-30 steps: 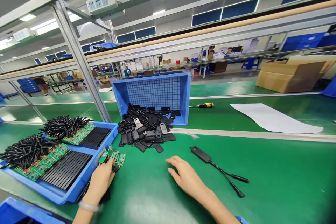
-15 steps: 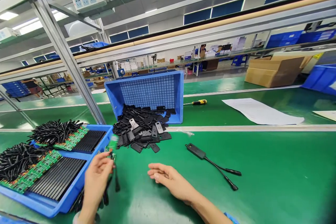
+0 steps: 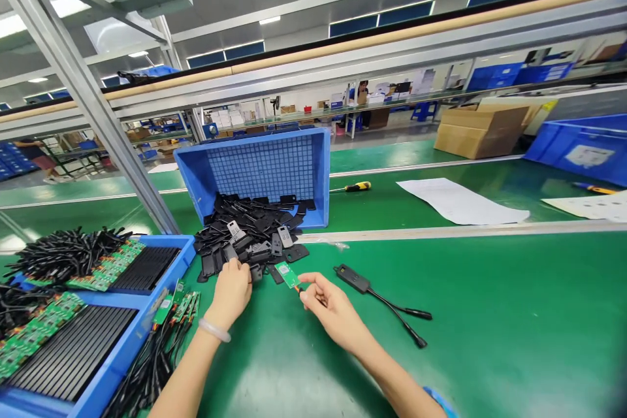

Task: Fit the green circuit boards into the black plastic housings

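My right hand (image 3: 327, 304) pinches a small green circuit board (image 3: 288, 274) by one end and holds it just above the green bench. My left hand (image 3: 234, 289) is curled at the near edge of a heap of black plastic shells (image 3: 249, 235) and touches one of them; what its fingers grip is hidden. The heap spills out of a blue crate (image 3: 267, 173) tipped on its side. More green boards with black cables (image 3: 169, 323) lie by my left forearm.
A blue tray (image 3: 105, 366) at the left holds rows of black parts, green boards and bundled black cables. A finished black unit with a split cable (image 3: 379, 297) lies right of my hands. A screwdriver (image 3: 350, 187), white sheets (image 3: 458, 202) and cardboard boxes (image 3: 477, 130) sit farther back.
My left hand left the boards by the tray and reached forward to the black shells. A green board that it lifted is now pinched in my right hand. The camera shifted right.
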